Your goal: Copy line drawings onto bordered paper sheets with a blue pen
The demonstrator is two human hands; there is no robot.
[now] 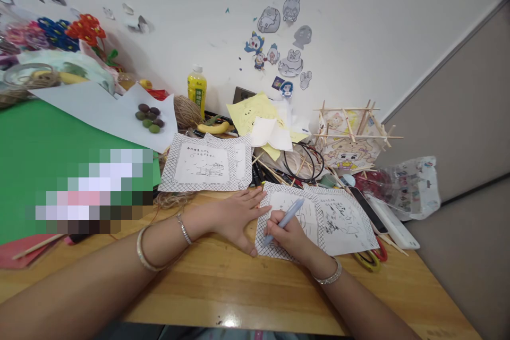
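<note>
A light blue pen [290, 214] is gripped in my right hand [287, 234], its tip down at the left border of a drawing sheet [274, 196]. That sheet has a cross-hatched frame and line drawing, partly covered by my right hand. My left hand [235, 215] lies flat with fingers spread on the wooden table, its fingertips at the sheet's left edge. Just right of it lies another drawn sheet [342, 223] with dark brush-like marks. Beyond my left hand rests a framed drawing [203, 164] of a small house under handwritten characters, overlapping one more sheet.
A green board [79, 138] and white paper [99, 111] with several olive-like fruits [149, 117] lie left. At the back stand a yellow drink bottle [197, 90] and a stick-framed paper lantern [350, 138]. Scissors [368, 261], a phone [366, 208] and a plastic bag [418, 186] are right.
</note>
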